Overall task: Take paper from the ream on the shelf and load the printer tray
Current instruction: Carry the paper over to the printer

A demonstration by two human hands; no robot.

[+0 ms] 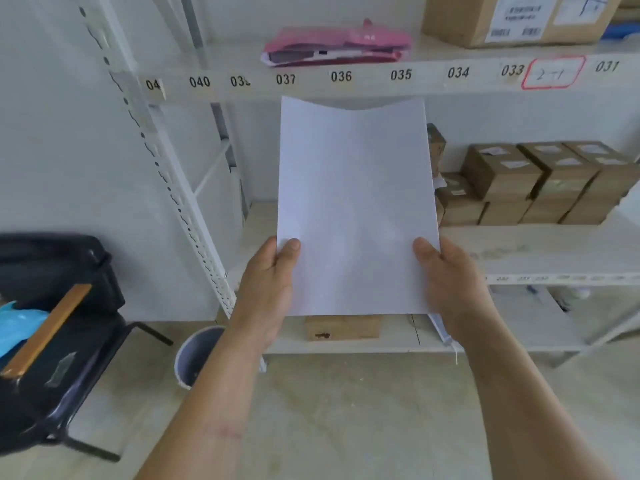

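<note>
I hold a stack of white paper (355, 206) upright in front of the white shelf (519, 251), its top edge sagging a little. My left hand (268, 289) grips its lower left edge, thumb on the front. My right hand (450, 285) grips the lower right edge the same way. A pink paper ream wrapper (336, 46) lies on the upper shelf above the number 037. At the far left a black printer (52, 271) sits on a dark chair; its tray is not clear to see.
Small brown cardboard boxes (540, 181) are stacked on the middle shelf at right. A large carton (502, 19) stands on the upper shelf. A grey bucket (197, 355) is on the floor by the shelf post. A wooden block (343, 327) lies on the lower shelf.
</note>
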